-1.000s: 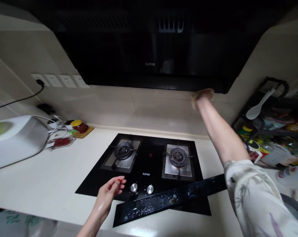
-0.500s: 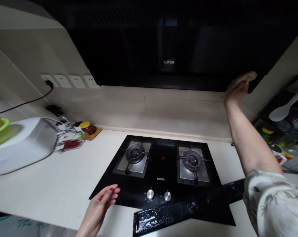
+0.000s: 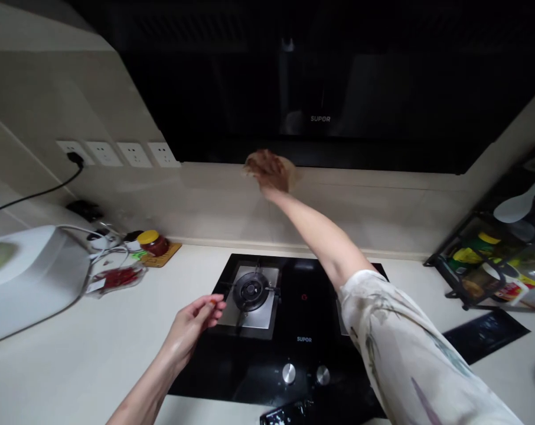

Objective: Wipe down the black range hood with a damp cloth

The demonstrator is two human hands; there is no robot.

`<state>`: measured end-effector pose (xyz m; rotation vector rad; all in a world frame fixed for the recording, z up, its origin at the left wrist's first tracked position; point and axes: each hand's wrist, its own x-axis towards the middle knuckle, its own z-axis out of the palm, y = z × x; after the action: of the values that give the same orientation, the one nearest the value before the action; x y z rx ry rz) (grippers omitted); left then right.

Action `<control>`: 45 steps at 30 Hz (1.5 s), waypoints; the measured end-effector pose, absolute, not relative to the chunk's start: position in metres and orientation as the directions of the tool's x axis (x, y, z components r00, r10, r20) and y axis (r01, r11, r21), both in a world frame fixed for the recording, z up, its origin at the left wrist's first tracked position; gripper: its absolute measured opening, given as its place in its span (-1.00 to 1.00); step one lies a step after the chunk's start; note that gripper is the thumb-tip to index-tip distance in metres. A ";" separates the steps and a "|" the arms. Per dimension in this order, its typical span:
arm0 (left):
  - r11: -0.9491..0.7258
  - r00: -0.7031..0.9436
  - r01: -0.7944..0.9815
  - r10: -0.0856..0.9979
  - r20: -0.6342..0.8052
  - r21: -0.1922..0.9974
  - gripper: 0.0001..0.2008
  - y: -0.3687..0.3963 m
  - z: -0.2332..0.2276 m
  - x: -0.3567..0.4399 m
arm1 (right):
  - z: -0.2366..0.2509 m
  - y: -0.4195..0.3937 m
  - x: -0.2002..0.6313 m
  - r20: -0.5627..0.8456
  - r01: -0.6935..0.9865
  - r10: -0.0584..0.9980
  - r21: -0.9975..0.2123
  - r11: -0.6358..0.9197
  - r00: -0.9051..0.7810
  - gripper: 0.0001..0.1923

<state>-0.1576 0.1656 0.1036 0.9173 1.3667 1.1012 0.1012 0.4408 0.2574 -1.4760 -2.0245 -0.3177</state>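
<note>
SUPOR — hood, hob

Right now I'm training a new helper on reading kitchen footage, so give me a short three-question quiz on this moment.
1. True or false: the right hand presses a cloth against the lower edge of the range hood.
2. Which does the left hand hover nearest?
A. the red-lidded jar
B. the left burner
C. the white spoon
3. Fill in: the two round knobs sit at the ____ edge of the black hob.

Key
1. True: the cloth shows under the palm, at the hood's rim.
2. B: the fingertips are just beside it, holding nothing.
3. Near, toward the person.
</note>
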 end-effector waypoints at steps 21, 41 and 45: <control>0.230 -0.178 -0.015 0.957 -0.229 0.973 -0.69 0.267 0.151 -0.261 | 0.253 0.330 0.421 0.709 0.764 0.407 -0.644 0.041 0.575 -0.51; 0.179 0.379 0.207 0.892 -0.247 0.962 -0.44 0.288 0.170 -0.043 | 0.273 0.376 0.306 0.717 0.981 0.690 -0.041 0.190 -0.103 -0.36; 0.244 0.332 0.277 0.884 -0.331 0.929 -0.34 0.280 0.157 -0.061 | 0.296 0.324 0.443 0.716 0.951 0.627 -0.259 -0.171 0.308 -0.40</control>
<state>-0.0615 0.2798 0.1572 1.3002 1.2052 0.5932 0.4426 0.3240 0.2959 -1.8898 -1.4015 -0.6001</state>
